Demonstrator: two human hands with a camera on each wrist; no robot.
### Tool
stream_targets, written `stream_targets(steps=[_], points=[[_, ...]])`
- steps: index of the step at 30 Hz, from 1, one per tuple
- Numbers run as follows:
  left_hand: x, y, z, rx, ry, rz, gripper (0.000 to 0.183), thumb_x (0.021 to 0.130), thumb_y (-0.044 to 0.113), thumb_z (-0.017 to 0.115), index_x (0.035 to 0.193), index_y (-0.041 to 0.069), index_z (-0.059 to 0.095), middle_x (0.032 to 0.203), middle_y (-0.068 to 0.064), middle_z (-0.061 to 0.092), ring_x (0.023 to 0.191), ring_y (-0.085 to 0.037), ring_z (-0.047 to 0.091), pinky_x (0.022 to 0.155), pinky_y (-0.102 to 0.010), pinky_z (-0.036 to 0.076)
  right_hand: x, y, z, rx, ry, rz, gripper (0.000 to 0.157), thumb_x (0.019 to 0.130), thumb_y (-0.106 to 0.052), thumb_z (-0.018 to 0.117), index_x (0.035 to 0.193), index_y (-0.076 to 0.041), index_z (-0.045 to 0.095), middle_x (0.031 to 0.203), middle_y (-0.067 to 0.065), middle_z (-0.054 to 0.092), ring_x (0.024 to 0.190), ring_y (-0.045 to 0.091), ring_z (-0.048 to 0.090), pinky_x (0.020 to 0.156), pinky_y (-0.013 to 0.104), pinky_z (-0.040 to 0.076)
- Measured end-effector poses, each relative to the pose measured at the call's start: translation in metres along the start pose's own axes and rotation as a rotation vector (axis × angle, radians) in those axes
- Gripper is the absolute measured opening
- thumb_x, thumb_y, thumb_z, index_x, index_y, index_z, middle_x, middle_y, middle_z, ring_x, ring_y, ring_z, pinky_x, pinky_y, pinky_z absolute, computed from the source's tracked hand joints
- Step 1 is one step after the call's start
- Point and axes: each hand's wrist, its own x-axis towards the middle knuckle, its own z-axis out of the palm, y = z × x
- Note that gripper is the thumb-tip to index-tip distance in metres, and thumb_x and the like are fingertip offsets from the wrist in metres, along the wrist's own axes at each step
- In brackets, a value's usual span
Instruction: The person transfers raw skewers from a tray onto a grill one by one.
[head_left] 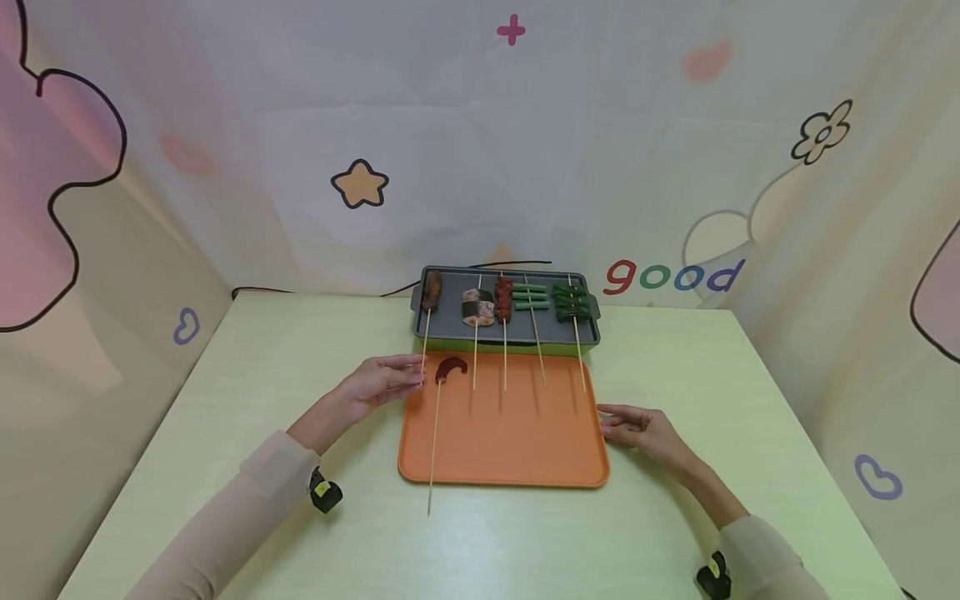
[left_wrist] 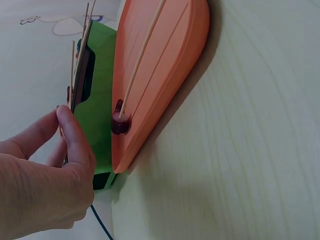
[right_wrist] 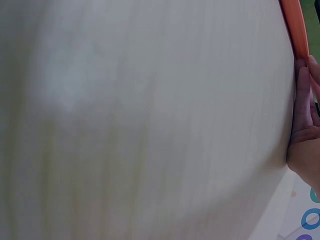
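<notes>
My left hand (head_left: 380, 384) pinches the wooden stick of a brown meat skewer (head_left: 432, 293), whose meat end lies at the left of the grill (head_left: 450, 325). In the left wrist view, the thumb and a finger of that hand (left_wrist: 55, 165) meet at the stick. Below, on the orange tray (head_left: 517, 450), lies a skewer with a curled dark red piece (head_left: 450, 367); its stick sticks out past the tray's front rim. At the tray's right rim, my right hand (head_left: 641, 429) grips the edge between thumb and fingers, as the right wrist view partly shows.
Across the grill lie a sushi-like roll skewer (head_left: 477, 308), a red skewer (head_left: 504, 298), a green-stalk skewer (head_left: 531, 297) and a leafy green skewer (head_left: 572, 302), their sticks overhanging the tray. A printed curtain (head_left: 465, 125) stands behind the pale table (head_left: 675, 358).
</notes>
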Motion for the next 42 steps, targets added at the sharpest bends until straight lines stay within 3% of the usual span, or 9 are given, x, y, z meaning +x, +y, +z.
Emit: stream_targets(steps=[7, 13, 17, 22, 30, 37, 42], points=[[0.0, 0.002, -0.003, -0.028, 0.01, 0.008, 0.052, 0.099, 0.0, 0.062, 0.149, -0.004, 0.048, 0.123, -0.009, 0.074, 0.096, -0.01, 0.075, 0.104, -0.034, 0.05, 0.001, -0.004, 0.0, -0.01, 0.006, 0.007, 0.051, 0.098, -0.013, 0.068, 0.143, 0.006, 0.054, 0.117, 0.016, 0.075, 0.097, -0.002, 0.072, 0.079, 0.019, 0.057], [-0.005, -0.007, -0.006, -0.01, 0.037, -0.02, 0.051, 0.099, 0.008, 0.065, 0.148, 0.0, 0.052, 0.134, -0.011, 0.07, 0.108, -0.014, 0.073, 0.108, -0.036, 0.048, -0.001, -0.003, 0.001, 0.013, -0.008, -0.003, 0.051, 0.099, -0.01, 0.066, 0.144, 0.009, 0.052, 0.122, 0.024, 0.072, 0.098, -0.002, 0.072, 0.083, 0.018, 0.057], [-0.02, -0.013, -0.009, 0.08, 0.015, -0.013, 0.05, 0.1, 0.01, 0.065, 0.148, 0.001, 0.052, 0.14, -0.011, 0.066, 0.12, -0.02, 0.07, 0.104, -0.034, 0.053, -0.001, -0.003, 0.001, 0.013, -0.014, -0.012, 0.052, 0.099, -0.011, 0.066, 0.144, 0.009, 0.051, 0.123, 0.023, 0.072, 0.099, -0.002, 0.072, 0.083, 0.018, 0.058], [-0.048, -0.022, -0.011, 0.208, -0.09, 0.022, 0.053, 0.1, 0.016, 0.066, 0.149, 0.001, 0.05, 0.142, -0.014, 0.064, 0.127, -0.027, 0.065, 0.103, -0.036, 0.055, -0.002, -0.002, 0.0, -0.009, 0.001, -0.004, 0.052, 0.098, -0.011, 0.067, 0.144, 0.008, 0.052, 0.12, 0.019, 0.074, 0.097, -0.002, 0.072, 0.079, 0.019, 0.057], [-0.094, -0.055, -0.009, 0.285, -0.29, 0.014, 0.057, 0.1, 0.023, 0.066, 0.148, -0.004, 0.049, 0.14, -0.023, 0.063, 0.116, -0.026, 0.069, 0.099, -0.04, 0.057, -0.002, -0.002, 0.002, -0.017, 0.002, -0.008, 0.052, 0.098, -0.014, 0.068, 0.145, 0.006, 0.053, 0.122, 0.023, 0.072, 0.098, -0.003, 0.072, 0.078, 0.019, 0.056], [-0.113, -0.084, -0.005, 0.244, -0.266, -0.007, 0.053, 0.099, 0.021, 0.067, 0.143, -0.006, 0.053, 0.122, -0.015, 0.074, 0.097, -0.015, 0.071, 0.088, -0.032, 0.06, -0.002, -0.002, 0.002, -0.026, 0.009, -0.001, 0.052, 0.099, -0.014, 0.068, 0.144, 0.006, 0.053, 0.12, 0.02, 0.073, 0.097, -0.003, 0.071, 0.079, 0.019, 0.056], [-0.115, -0.098, -0.001, 0.187, -0.254, -0.006, 0.057, 0.098, 0.019, 0.068, 0.147, -0.004, 0.049, 0.124, -0.012, 0.074, 0.102, -0.016, 0.072, 0.091, -0.032, 0.059, -0.001, -0.003, 0.002, -0.022, 0.006, -0.007, 0.052, 0.098, -0.013, 0.068, 0.144, 0.007, 0.053, 0.117, 0.016, 0.075, 0.096, -0.003, 0.071, 0.078, 0.019, 0.056]])
